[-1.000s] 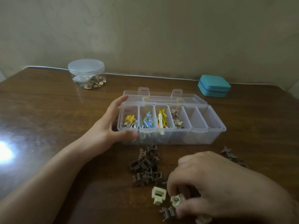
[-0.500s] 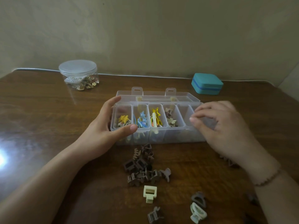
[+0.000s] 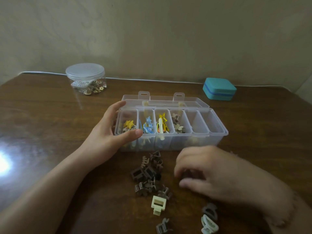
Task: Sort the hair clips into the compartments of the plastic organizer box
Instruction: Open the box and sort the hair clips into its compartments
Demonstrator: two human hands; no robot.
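Two bare forearms come in from the lower edge — no sleeves reach into view on either arm. The left hand [image 3: 108,132] wears no ring, and its wrist carries no watch or band. The right hand [image 3: 207,173] is motion-blurred, so any jewellery on its fingers cannot be made out — its wrist lies near the frame's corner, too smeared to read.

Left hand [image 3: 108,132] grips the organizer box [image 3: 217,132] — right hand [image 3: 207,173] (blurred) curls beside brown clips [image 3: 148,174].
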